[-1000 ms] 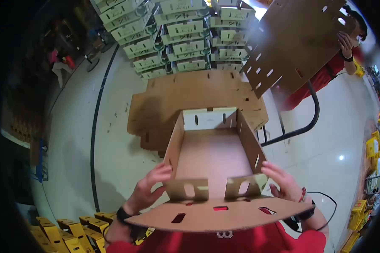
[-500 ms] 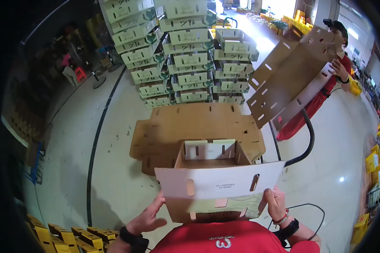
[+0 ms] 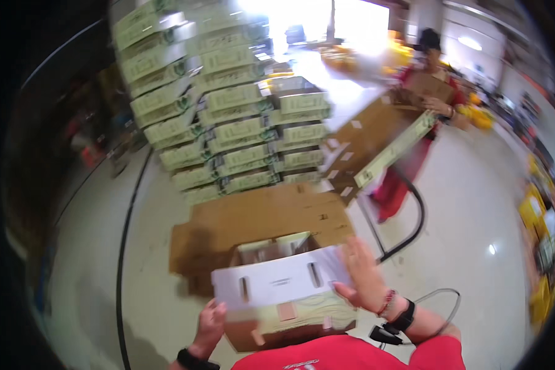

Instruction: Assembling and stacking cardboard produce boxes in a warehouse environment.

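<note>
From my feed, the flat cardboard blanks (image 3: 259, 213) lay beyond the open carton (image 3: 277, 293), which sat before the torso. Right hand (image 3: 364, 279) angled up at its right corner, fingers straight, thumb apart; left hand (image 3: 209, 324) low at left edge, fingers curled, grip unclear.

Red shirt (image 3: 351, 354), black wrist straps (image 3: 404, 316), a reddish, apparently beaded bracelet (image 3: 386, 303).

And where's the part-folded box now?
In the head view, the box is low centre, between the left hand and the right hand, with flat brown cardboard just beyond it.
</note>
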`<state>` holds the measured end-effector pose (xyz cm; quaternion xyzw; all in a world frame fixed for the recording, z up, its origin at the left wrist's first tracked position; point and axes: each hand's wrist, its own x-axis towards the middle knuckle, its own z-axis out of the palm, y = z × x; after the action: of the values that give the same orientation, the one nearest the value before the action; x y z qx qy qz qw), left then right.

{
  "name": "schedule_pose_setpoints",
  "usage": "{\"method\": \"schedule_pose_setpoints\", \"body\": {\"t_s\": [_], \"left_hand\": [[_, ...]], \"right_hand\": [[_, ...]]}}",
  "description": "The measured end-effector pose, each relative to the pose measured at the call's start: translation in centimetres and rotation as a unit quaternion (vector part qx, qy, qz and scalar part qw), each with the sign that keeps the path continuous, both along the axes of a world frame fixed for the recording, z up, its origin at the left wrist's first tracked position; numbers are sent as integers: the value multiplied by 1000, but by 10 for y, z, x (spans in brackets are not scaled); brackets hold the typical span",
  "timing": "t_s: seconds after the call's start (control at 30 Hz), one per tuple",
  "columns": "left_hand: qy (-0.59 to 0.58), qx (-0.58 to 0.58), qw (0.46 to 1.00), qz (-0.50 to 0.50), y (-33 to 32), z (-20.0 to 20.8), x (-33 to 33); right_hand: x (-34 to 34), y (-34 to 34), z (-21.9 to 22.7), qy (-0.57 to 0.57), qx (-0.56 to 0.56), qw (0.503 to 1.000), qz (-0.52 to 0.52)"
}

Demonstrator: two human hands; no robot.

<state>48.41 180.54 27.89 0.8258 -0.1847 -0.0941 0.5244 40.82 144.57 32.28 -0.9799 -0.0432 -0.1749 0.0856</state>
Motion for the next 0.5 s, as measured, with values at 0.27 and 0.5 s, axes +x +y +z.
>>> {"method": "schedule_pose_setpoints", "body": {"t_s": [0.27, 0.5], "left_hand": [[-24, 12, 998, 63, 10, -8, -10], [-140, 337, 886, -285, -29, 64, -5]], "right_hand": [[7, 14, -13, 206, -1, 948, 243], [16, 11, -11, 287, 77, 908, 296]]}}
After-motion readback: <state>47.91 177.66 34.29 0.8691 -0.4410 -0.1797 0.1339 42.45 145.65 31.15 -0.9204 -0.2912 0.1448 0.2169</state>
